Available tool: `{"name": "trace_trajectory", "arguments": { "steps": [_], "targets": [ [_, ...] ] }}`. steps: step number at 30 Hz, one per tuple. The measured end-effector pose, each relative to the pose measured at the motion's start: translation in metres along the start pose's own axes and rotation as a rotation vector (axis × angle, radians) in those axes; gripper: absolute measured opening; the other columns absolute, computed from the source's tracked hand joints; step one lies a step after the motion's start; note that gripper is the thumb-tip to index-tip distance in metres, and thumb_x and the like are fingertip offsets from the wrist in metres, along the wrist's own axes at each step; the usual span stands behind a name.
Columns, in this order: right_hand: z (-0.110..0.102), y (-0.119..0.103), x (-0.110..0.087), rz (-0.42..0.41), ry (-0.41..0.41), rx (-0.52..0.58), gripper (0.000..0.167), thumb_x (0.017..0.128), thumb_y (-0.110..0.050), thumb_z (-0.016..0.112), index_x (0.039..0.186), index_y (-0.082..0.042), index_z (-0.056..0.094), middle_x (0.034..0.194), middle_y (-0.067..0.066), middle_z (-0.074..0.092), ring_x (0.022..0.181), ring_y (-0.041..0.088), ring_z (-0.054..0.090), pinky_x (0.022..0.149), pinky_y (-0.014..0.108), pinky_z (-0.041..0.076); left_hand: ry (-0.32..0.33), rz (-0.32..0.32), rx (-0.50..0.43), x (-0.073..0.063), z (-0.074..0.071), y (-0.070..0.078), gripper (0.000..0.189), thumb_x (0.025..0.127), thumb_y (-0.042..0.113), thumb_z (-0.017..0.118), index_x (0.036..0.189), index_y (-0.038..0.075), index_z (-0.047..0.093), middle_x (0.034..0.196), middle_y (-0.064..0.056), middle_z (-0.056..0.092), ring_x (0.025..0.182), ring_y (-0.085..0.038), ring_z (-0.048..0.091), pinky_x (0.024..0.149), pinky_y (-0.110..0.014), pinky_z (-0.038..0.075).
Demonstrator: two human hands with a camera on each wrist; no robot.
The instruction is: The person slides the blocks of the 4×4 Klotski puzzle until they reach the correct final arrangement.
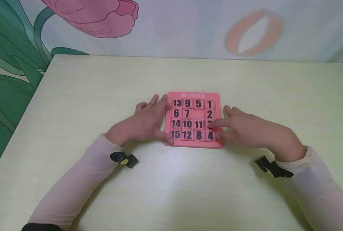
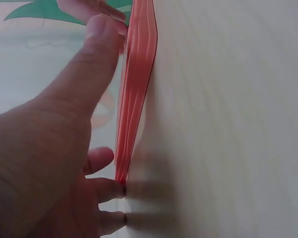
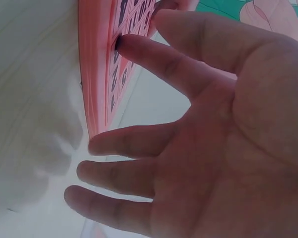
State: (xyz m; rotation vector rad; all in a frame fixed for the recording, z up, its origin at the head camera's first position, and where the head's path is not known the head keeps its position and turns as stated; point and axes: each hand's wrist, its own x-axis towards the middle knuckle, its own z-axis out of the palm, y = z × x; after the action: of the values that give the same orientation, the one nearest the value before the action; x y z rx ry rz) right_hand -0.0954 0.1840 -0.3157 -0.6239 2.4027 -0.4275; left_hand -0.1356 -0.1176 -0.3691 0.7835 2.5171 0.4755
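A flat pink number slide puzzle (image 1: 198,114) lies on the table, its numbered tiles in rows and its gap in the second row, between 7 and 2. My left hand (image 1: 149,120) holds it along the left side, thumb on the lower left corner and fingers at the upper left edge. From the right, my right hand (image 1: 243,129) touches the tile below 2 with the index fingertip, which partly covers its number. The right thumb is at the edge beside tile 4 (image 1: 210,135). In the right wrist view the other fingers (image 3: 124,176) are extended past the puzzle's side.
The pale wooden table (image 1: 171,189) extends around the puzzle on all sides. Behind its far edge hangs a light backdrop (image 1: 177,29) printed with a pink flower and green leaves. Black straps with small devices (image 1: 124,159) sit at both wrists.
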Motion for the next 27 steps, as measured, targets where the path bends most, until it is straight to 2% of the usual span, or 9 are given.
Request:
{"name": "trace_trajectory", "arguments": {
  "steps": [2, 4, 8, 11, 14, 18, 21, 27],
  "targets": [
    [0.000, 0.002, 0.001, -0.012, -0.010, 0.003, 0.043, 0.102, -0.029, 0.060, 0.143, -0.019, 0.060, 0.158, 0.032, 0.028, 0.145, 0.057, 0.014, 0.109, 0.071, 0.020, 0.006, 0.002, -0.018, -0.001, -0.001, 0.000, 0.100, 0.066, 0.072, 0.081, 0.135, 0.014, 0.037, 0.167, -0.019, 0.008, 0.152, -0.041, 0.000, 0.112, -0.063, 0.013],
    [0.001, 0.004, 0.002, -0.042, -0.009, 0.001, 0.042, 0.102, -0.027, 0.059, 0.143, -0.018, 0.060, 0.156, 0.029, 0.033, 0.144, 0.056, 0.019, 0.108, 0.071, 0.023, -0.001, 0.004, -0.020, -0.002, -0.001, -0.001, 0.096, 0.067, 0.071, 0.081, 0.132, 0.015, 0.038, 0.167, -0.020, 0.006, 0.152, -0.041, -0.001, 0.112, -0.063, 0.013],
    [0.001, 0.007, 0.004, -0.114, 0.012, 0.001, 0.041, 0.102, -0.023, 0.059, 0.142, -0.016, 0.061, 0.155, 0.022, 0.040, 0.141, 0.048, 0.031, 0.106, 0.066, 0.032, 0.000, 0.015, -0.017, -0.004, -0.002, -0.003, 0.097, 0.068, 0.071, 0.081, 0.137, 0.018, 0.037, 0.167, -0.020, 0.006, 0.152, -0.041, -0.001, 0.113, -0.064, 0.011],
    [0.000, 0.008, 0.004, -0.138, 0.021, 0.013, 0.040, 0.101, -0.021, 0.060, 0.141, -0.015, 0.062, 0.155, 0.019, 0.042, 0.139, 0.043, 0.035, 0.105, 0.064, 0.035, 0.001, 0.025, -0.015, -0.005, -0.002, -0.003, 0.097, 0.069, 0.070, 0.081, 0.140, 0.020, 0.039, 0.167, -0.019, 0.006, 0.152, -0.042, -0.002, 0.113, -0.064, 0.011],
    [-0.001, 0.008, 0.003, -0.130, 0.017, 0.023, 0.040, 0.101, -0.022, 0.060, 0.141, -0.015, 0.062, 0.155, 0.019, 0.041, 0.140, 0.043, 0.035, 0.105, 0.063, 0.036, -0.025, 0.036, 0.008, -0.005, -0.001, -0.001, 0.101, 0.071, 0.070, 0.079, 0.150, 0.024, 0.038, 0.168, -0.018, 0.002, 0.151, -0.044, -0.005, 0.113, -0.066, 0.009],
    [-0.002, 0.007, 0.000, -0.111, 0.015, 0.031, 0.041, 0.101, -0.022, 0.061, 0.141, -0.016, 0.061, 0.155, 0.018, 0.041, 0.140, 0.042, 0.036, 0.106, 0.063, 0.036, -0.076, 0.040, 0.059, -0.005, 0.000, 0.005, 0.108, 0.074, 0.073, 0.074, 0.161, 0.033, 0.026, 0.168, -0.017, -0.007, 0.150, -0.046, -0.011, 0.114, -0.066, 0.004],
    [-0.002, 0.007, -0.001, -0.107, 0.019, 0.033, 0.042, 0.100, -0.022, 0.061, 0.142, -0.015, 0.061, 0.155, 0.017, 0.042, 0.138, 0.041, 0.038, 0.105, 0.062, 0.037, -0.092, 0.034, 0.073, -0.005, 0.000, 0.008, 0.108, 0.076, 0.074, 0.071, 0.162, 0.035, 0.021, 0.167, -0.018, -0.010, 0.149, -0.045, -0.013, 0.115, -0.065, 0.001],
    [-0.001, 0.006, 0.001, -0.105, 0.017, 0.037, 0.042, 0.100, -0.022, 0.062, 0.141, -0.015, 0.061, 0.155, 0.018, 0.041, 0.138, 0.042, 0.039, 0.105, 0.063, 0.037, -0.093, 0.022, 0.068, -0.005, 0.000, 0.009, 0.104, 0.079, 0.072, 0.071, 0.162, 0.035, 0.022, 0.168, -0.017, -0.008, 0.150, -0.044, -0.013, 0.115, -0.064, 0.000]
  ]
}}
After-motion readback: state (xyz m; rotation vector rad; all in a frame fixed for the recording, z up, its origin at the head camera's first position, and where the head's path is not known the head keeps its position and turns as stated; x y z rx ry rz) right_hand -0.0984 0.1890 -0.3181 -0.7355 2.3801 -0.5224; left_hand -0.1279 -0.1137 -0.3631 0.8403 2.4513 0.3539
